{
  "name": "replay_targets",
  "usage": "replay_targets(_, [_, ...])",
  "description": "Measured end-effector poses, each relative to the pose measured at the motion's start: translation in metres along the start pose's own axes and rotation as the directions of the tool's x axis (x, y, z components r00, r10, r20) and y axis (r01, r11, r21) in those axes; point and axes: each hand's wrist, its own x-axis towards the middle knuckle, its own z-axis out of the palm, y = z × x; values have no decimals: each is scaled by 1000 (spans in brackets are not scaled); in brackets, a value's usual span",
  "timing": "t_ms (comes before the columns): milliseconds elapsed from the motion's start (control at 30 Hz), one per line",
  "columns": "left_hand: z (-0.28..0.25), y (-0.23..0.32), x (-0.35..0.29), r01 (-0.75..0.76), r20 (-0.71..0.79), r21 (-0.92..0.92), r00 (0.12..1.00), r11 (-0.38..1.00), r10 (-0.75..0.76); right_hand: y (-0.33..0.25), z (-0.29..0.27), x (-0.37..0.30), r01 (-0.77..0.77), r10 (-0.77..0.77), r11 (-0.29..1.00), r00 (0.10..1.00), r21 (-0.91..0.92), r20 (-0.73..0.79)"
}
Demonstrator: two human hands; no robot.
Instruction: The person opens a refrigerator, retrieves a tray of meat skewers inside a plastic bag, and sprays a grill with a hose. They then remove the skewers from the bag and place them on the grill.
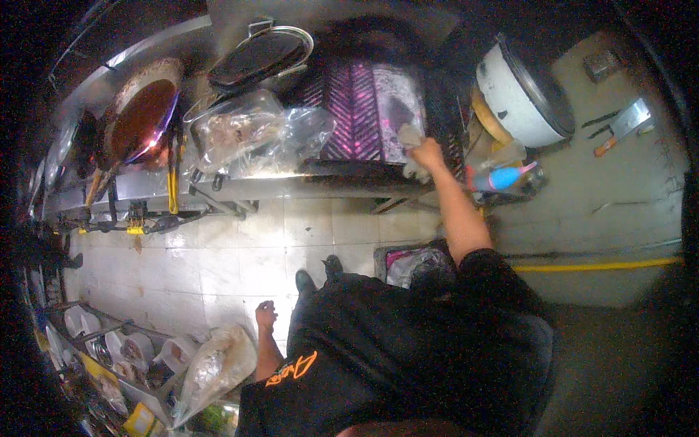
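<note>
My right hand (428, 154) reaches forward over the front edge of a grill. Its fingers are closed on a crumpled greyish cloth (412, 137), which lies against the grill's right part. Slotted dark grates (352, 109) show a pink-purple glow between their bars. Right of them is a pale grey, ash-like strip (397, 98). My left hand (266, 315) hangs low at my side above the tiled floor, its fingers loosely bent and apart, with nothing seen in it. A blue bottle with a pink tip (504, 177) lies just right of my right wrist.
Left of the grill are clear plastic bags (244, 131), a dark oval pan (262, 58) and a wok of brown liquid (145, 109). A large white pot (517, 95) and a cleaver (628, 122) are at right. A stuffed plastic bag (218, 364) stands lower left.
</note>
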Motion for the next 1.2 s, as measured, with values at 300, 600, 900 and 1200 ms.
replay_targets(300, [-11, 40, -4, 301, -81, -181, 944, 936, -319, -10, -49, -49, -122, 96, 962, 988, 243, 118])
replay_targets(600, [-16, -39, 6, 320, 62, 77, 944, 944, -325, 7, 19, -18, 129, -129, 992, 991, -8, -46])
replay_targets(900, [-76, -7, 51, -190, 93, 120, 979, 974, 180, -5, -8, -99, -95, 74, 990, 981, -107, -179])
replay_targets(1200, [-124, 20, 25, 227, 65, 35, 971, 973, -229, -47, -26, -158, -19, 19, 1000, 999, 19, -25])
